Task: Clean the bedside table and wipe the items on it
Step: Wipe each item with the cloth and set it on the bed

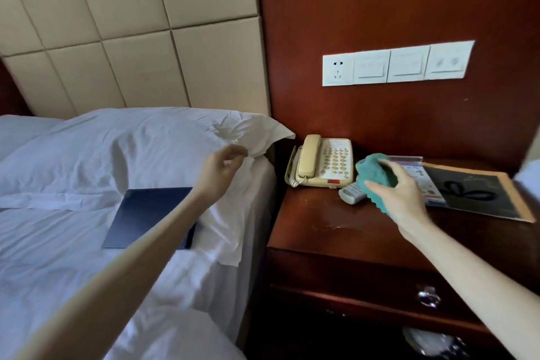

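Note:
The dark wooden bedside table (336, 225) stands right of the bed. A beige telephone (321, 165) sits at its back left. A grey remote (352, 192) lies just right of the phone, partly under my right hand (400, 193), which grips a bunched teal cloth (375, 177) above it. A clear-sleeved leaflet (420, 177) and a black framed card (479, 191) lie at the back right. My left hand (223, 168) hovers over the bed with curled fingers touching the white pillow's corner (257, 152); a grip is unclear.
A dark blue folder (152, 216) lies on the white bed below the pillow. A white switch and socket panel (397, 66) is on the wood wall above the table. The table has a drawer with a metal ring pull (428, 297).

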